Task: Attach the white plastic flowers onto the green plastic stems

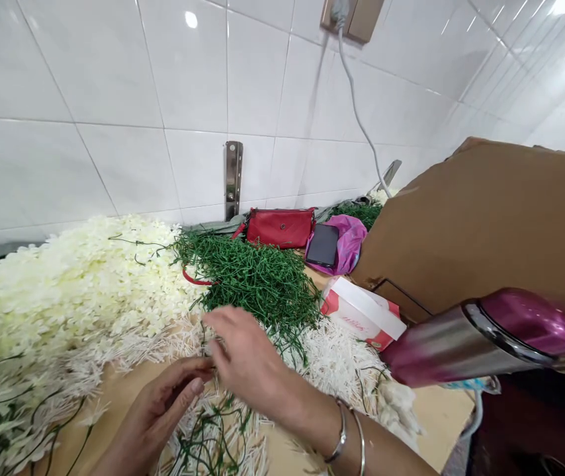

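My left hand [163, 403] is low in the middle of the view, its thumb and fingers curled together; what they hold is hidden. My right hand [245, 347] reaches across beside it, slightly blurred, with bent fingers close to the left fingertips. A thin dark line shows at its fingertips, too small to name. Beyond the hands lies a heap of green plastic stems [262, 277]. White artificial flower heads [104, 277] are piled to the left. Thin white pieces [339, 360] are scattered right of my right hand, and more green stems [217, 436] lie below it.
Against the tiled wall sit a red purse [282, 228] and a dark phone [323, 244] on a pink bag [349, 238]. On the right are a red-and-white box [362, 314], a pink-and-silver flask [461, 340] and a large cardboard box [485, 225]. The table edge [454, 436] shows lower right.
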Available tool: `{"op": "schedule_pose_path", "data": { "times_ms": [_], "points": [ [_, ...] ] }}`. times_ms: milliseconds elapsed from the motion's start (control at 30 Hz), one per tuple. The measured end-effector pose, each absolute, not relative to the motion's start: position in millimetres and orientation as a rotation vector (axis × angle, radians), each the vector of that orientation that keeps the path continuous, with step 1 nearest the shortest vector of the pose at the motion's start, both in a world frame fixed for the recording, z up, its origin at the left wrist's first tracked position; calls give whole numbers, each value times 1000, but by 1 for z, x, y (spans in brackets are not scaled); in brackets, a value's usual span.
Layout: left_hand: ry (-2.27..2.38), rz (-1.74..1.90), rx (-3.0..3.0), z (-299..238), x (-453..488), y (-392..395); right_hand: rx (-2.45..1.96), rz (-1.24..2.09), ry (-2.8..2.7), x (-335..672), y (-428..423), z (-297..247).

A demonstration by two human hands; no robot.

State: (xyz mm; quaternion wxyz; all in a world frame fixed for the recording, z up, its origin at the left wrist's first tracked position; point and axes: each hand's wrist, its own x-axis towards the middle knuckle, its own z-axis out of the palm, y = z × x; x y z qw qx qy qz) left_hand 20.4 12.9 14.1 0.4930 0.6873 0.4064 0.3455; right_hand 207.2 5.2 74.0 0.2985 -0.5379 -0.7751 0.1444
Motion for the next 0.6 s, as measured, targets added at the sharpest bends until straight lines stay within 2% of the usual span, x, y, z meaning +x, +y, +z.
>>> {"op": "schedule_pose_path", "data": {
  "times_ms": [100,300,400,600],
  "points": [
    [968,836,1798,9,17,14,-1415,133,-1768,232,24,81],
    [925,850,1945,-1,12,18,-1638,-240,-1392,284,77,58],
    [918,830,1984,0,12,19,-1913,-245,-1077,311,105,54],
    [945,919,1963,10,16,14,-2182,-187,-662,362,135,53]
  ]
}}
